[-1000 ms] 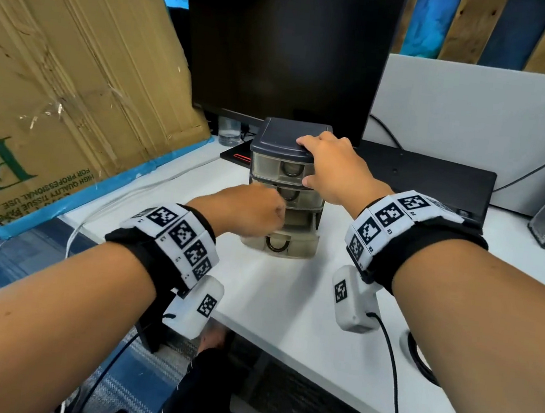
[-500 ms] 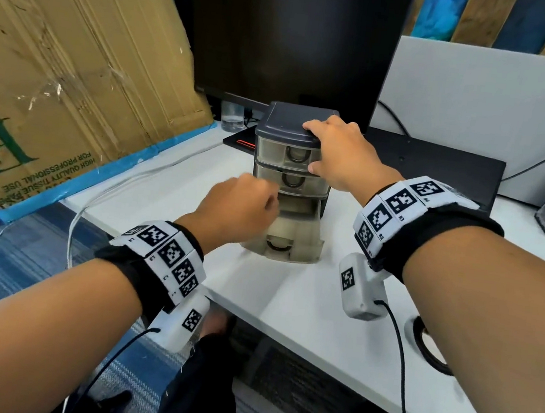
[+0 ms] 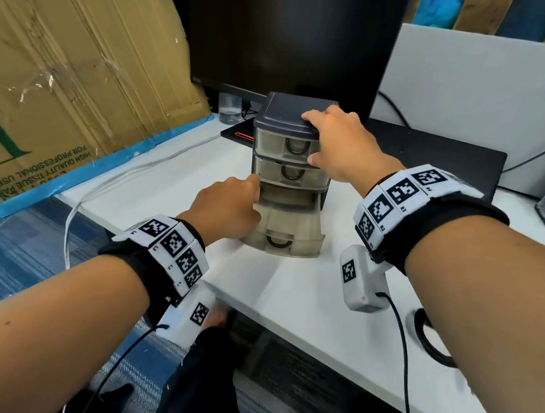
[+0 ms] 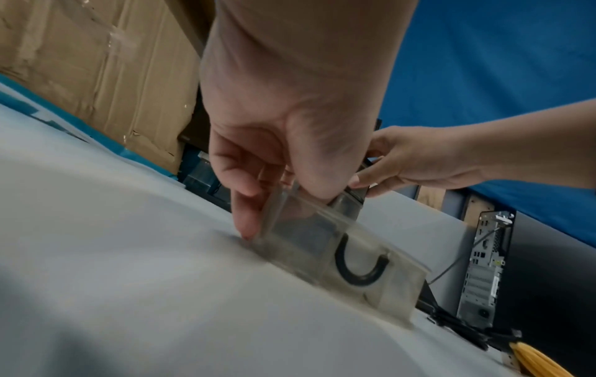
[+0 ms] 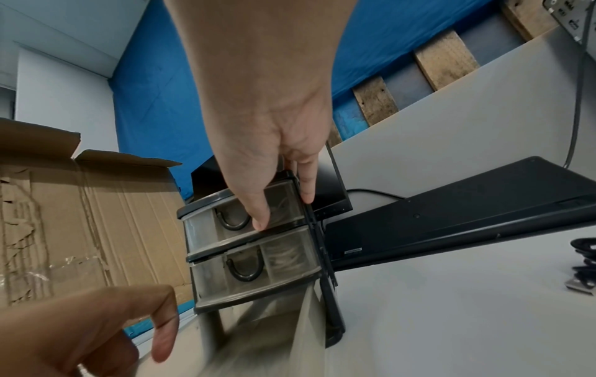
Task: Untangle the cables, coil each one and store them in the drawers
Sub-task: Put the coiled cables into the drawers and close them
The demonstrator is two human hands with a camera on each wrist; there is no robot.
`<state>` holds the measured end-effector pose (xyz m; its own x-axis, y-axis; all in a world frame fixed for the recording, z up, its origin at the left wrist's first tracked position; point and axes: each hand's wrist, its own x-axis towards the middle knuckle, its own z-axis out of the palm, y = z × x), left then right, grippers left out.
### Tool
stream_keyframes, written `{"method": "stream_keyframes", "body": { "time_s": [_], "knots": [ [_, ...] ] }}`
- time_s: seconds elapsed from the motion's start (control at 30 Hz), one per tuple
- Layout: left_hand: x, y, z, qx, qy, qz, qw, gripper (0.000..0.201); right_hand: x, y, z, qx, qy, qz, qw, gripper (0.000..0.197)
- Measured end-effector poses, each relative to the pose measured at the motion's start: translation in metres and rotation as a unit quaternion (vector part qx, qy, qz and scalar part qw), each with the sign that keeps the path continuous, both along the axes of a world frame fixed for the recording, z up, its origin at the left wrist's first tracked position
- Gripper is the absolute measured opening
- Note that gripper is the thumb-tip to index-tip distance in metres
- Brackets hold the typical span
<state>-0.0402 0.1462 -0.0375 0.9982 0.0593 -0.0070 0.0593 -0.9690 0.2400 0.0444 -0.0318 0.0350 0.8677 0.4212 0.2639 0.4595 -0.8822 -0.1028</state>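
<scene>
Translucent bottom drawer [image 3: 282, 244] juts toward six o'clock, left hand [image 3: 226, 208] pinching its nine-o'clock wall; right hand [image 3: 339, 146] clasps the drawer unit [image 3: 285, 112] from above.

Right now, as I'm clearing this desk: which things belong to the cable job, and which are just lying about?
Job: drawer unit, steadied by right hand; bottom drawer, held by left hand; black cable; yellow cable.
Lying about: monitor, keyboard, cardboard, glass.

- White desk [image 3: 305, 295] over blue striped carpet [image 3: 3, 260]
- Big black monitor [image 3: 284, 31] at the back, screen dark
- Creased cardboard box [image 3: 72, 47] leaning at the left
- Grey partition panel [image 3: 481, 94] to the right, blue wall [image 5: 161, 89] and wooden slats [image 5: 445, 58] behind
</scene>
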Motion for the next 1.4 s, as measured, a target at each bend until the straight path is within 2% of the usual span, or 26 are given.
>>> {"method": "stream_keyframes", "body": {
  "time_s": [0.07, 0.13, 0.2, 0.27, 0.3, 0.37, 0.43, 0.47, 0.53, 0.57, 0.6, 0.7, 0.8, 0.87, 0.93, 1.0, 1.03, 1.13, 1.23, 1.3, 1.4],
  "knots": [
    [0.003, -0.001, 0.007, -0.004, -0.010, 0.001, 1.000, 0.024, -0.001, 0.001, 0.000, 0.000, 0.001, -0.003, 1.000, 0.071],
    [0.007, -0.003, 0.016, -0.041, -0.070, 0.022, 0.997, 0.030, -0.001, 0.002, 0.000, 0.002, 0.006, -0.002, 1.000, 0.073],
    [0.012, -0.003, 0.023, -0.072, -0.150, 0.036, 0.985, 0.053, 0.001, 0.000, 0.004, 0.000, 0.023, 0.006, 1.000, 0.074],
    [0.017, -0.003, 0.025, -0.077, -0.187, 0.028, 0.979, 0.083, 0.001, -0.009, 0.014, 0.035, 0.069, 0.034, 0.996, 0.073],
    [0.019, -0.004, 0.025, -0.072, -0.184, 0.023, 0.980, 0.092, 0.001, -0.016, 0.020, 0.069, 0.092, 0.049, 0.992, 0.072],
    [0.025, -0.004, 0.023, -0.066, -0.156, 0.021, 0.985, 0.095, 0.001, -0.037, 0.029, 0.144, 0.103, 0.046, 0.983, 0.064],
    [0.029, -0.004, 0.022, -0.079, -0.140, 0.019, 0.987, 0.093, 0.005, -0.065, 0.034, 0.187, 0.075, 0.000, 0.979, 0.046],
    [0.031, -0.005, 0.021, -0.086, -0.139, 0.016, 0.986, 0.093, 0.008, -0.081, 0.033, 0.178, 0.073, -0.040, 0.981, 0.035],
    [0.033, -0.004, 0.020, -0.098, -0.137, 0.013, 0.986, 0.095, 0.008, -0.108, 0.028, 0.068, 0.104, -0.123, 0.985, 0.022],
    [0.034, -0.004, 0.019, -0.103, -0.137, 0.013, 0.985, 0.097, 0.007, -0.119, 0.025, -0.006, 0.141, -0.158, 0.977, 0.026],
    [0.035, -0.003, 0.018, -0.108, -0.137, 0.015, 0.985, 0.098, 0.006, -0.128, 0.019, -0.064, 0.183, -0.188, 0.963, 0.030],
    [0.037, -0.004, 0.013, -0.112, -0.143, 0.019, 0.983, 0.100, 0.008, -0.148, -0.005, -0.131, 0.279, -0.234, 0.922, 0.032],
    [0.039, -0.004, 0.012, -0.116, -0.138, 0.020, 0.983, 0.104, 0.019, -0.160, -0.037, -0.264, 0.237, -0.265, 0.897, 0.041],
    [0.040, -0.004, 0.013, -0.119, -0.129, 0.023, 0.984, 0.106, 0.048, -0.180, -0.065, -0.335, 0.230, -0.269, 0.873, 0.051],
    [0.039, -0.003, 0.014, -0.120, -0.123, 0.024, 0.985, 0.107, 0.089, -0.199, -0.097, -0.324, 0.227, -0.259, 0.881, 0.064],
    [0.038, -0.004, 0.014, -0.120, -0.121, 0.022, 0.985, 0.107, 0.098, -0.192, -0.099, -0.308, 0.244, -0.249, 0.885, 0.074],
    [0.038, -0.004, 0.015, -0.120, -0.119, 0.023, 0.985, 0.107, 0.089, -0.183, -0.092, -0.297, 0.245, -0.242, 0.890, 0.069],
    [0.041, -0.003, 0.014, -0.129, -0.107, 0.021, 0.986, 0.110, 0.032, -0.148, -0.046, -0.261, 0.220, -0.212, 0.916, 0.038],
    [0.043, 0.000, 0.015, -0.156, -0.091, 0.005, 0.984, 0.116, 0.016, -0.139, -0.018, -0.159, 0.232, -0.203, 0.938, 0.035],
    [0.042, 0.002, 0.016, -0.171, -0.080, -0.008, 0.982, 0.118, 0.011, -0.131, 0.004, -0.095, 0.239, -0.142, 0.956, 0.032],
    [0.041, 0.003, 0.018, -0.187, -0.053, -0.024, 0.981, 0.127, -0.002, -0.108, 0.028, 0.013, 0.231, 0.003, 0.973, 0.035]
  ]
}}
